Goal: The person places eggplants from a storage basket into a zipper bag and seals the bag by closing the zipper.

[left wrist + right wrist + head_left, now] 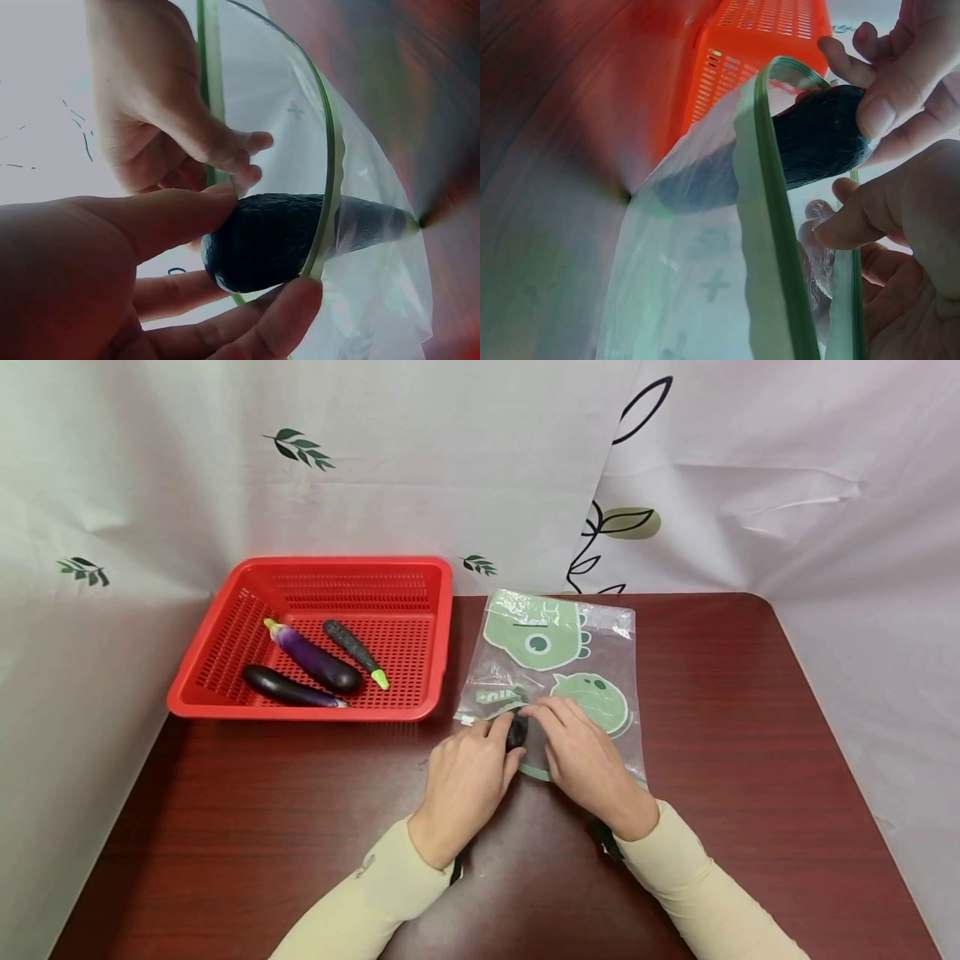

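Tapered black-green vegetable [262, 236] half-inside clear green-rimmed plastic bag [540, 681] | I see left hand [465, 772] gripping it, right hand [585, 760] pinching bag | three long dark vegetables [311, 658] unbagged, red plastic basket [300, 713], frame left

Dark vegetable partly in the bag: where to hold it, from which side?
Probably the wide, blunt end of the dark vegetable, from outside the mouth of the bag: that end sticks out with its rounded sides exposed, while the narrow end sits inside.

Dark veg [262, 240] partway in clear plastic bag [553, 670] w/ green cartoon prints: narrow end inside, thick end out. Bag's on tbl [750, 735], green-trimmed mouth gaping.
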The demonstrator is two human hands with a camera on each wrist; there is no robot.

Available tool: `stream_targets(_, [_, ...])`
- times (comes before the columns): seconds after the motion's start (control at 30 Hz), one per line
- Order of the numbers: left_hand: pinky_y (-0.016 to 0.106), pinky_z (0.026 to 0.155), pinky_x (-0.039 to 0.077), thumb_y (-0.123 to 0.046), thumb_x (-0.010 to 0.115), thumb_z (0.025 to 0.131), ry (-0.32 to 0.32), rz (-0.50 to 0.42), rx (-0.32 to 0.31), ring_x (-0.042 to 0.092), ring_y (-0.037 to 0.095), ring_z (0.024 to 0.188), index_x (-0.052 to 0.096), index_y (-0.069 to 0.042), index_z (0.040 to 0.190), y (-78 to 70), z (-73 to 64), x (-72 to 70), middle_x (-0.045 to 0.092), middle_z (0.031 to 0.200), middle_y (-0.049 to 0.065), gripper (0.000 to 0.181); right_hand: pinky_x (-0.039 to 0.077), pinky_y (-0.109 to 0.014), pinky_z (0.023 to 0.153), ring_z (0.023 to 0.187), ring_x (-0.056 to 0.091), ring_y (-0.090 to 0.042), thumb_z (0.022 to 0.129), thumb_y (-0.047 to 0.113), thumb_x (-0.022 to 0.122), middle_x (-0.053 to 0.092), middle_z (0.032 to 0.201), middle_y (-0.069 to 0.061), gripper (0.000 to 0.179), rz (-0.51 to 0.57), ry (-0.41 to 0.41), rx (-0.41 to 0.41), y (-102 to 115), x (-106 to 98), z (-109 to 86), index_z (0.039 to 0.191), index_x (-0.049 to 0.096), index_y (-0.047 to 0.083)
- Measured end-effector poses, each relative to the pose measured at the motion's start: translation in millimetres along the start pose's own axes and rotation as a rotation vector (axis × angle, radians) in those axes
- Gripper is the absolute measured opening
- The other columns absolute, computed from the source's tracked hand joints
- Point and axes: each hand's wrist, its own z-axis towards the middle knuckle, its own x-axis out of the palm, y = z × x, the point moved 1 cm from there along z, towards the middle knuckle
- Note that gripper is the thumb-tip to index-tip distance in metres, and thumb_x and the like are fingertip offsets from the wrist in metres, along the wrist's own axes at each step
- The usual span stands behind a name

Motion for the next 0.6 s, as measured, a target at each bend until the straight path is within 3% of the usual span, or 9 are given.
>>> stream_targets(0.17, [0.041, 0.046, 0.050, -0.032, 0.084, 0.082, -0.007, 0.052, -0.001, 0.066, 0.028, 0.057, 0.072, -0.013, 0.115, -0.2, -0.5, 3.4, 0.073, 0.085, 0.008, 0.040, 0.051, -0.040, 0.089, 0.102, 0.058, -0.027, 0.083, -0.016, 0.051, 0.062, 0.114, -0.009, 0.041, 0.001, -0.003, -0.010, 1, 0, 0.5, 0.118, 0.063, 0.002])
stream_targets(0.4, [0.039, 0.037, 0.043, -0.029, 0.087, 0.076, -0.052, 0.118, 0.013, 0.063, 0.029, 0.048, 0.064, -0.010, 0.095, -2.4, -0.7, 12.3, 0.070, 0.070, 0.006, 0.036, 0.050, -0.041, 0.090, 0.103, 0.058, -0.027, 0.081, -0.016, 0.051, 0.062, 0.113, -0.009, 0.042, 0.007, -0.016, -0.024, 4, -1, 0.8, 0.117, 0.063, 0.002])
stream_targets(0.6, [0.038, 0.036, 0.041, -0.025, 0.085, 0.077, -0.094, 0.162, 0.029, 0.060, 0.028, 0.044, 0.067, -0.011, 0.092, -2.5, -1.0, 20.8, 0.069, 0.071, 0.005, 0.028, 0.050, -0.041, 0.090, 0.103, 0.058, -0.028, 0.082, -0.016, 0.051, 0.062, 0.113, -0.009, 0.041, 0.012, -0.020, -0.026, 5, -3, 1.4, 0.117, 0.064, 0.002])
